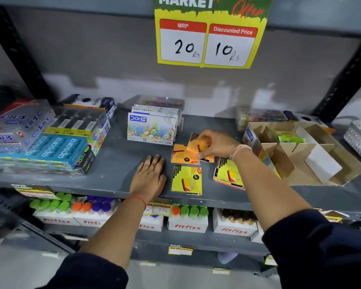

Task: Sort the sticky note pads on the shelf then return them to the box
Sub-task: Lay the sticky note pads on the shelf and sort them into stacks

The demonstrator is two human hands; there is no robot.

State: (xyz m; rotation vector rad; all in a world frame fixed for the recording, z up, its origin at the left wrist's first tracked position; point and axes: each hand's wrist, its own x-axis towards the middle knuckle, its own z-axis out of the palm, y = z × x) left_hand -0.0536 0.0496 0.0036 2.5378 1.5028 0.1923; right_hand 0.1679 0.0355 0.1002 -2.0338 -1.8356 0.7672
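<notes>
On shelf (117, 163): right hand (215, 146) is pinching an orange sticky note pad (196, 147); left hand (149, 176) is lying flat, open, empty.

On the shelf (113, 163), sticky note pads (187, 180) lie left of the box (300, 155); oil pastels (151, 129) stand behind the pads.

pads: orange (183, 154), yellow (187, 180) | shelf (113, 163): grey | box (300, 155): brown

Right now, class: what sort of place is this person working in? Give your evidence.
Probably a stationery aisle in a shop: a price sign showing MRP and discounted price, shelf-edge price tags, and boxed oil pastels.
</notes>
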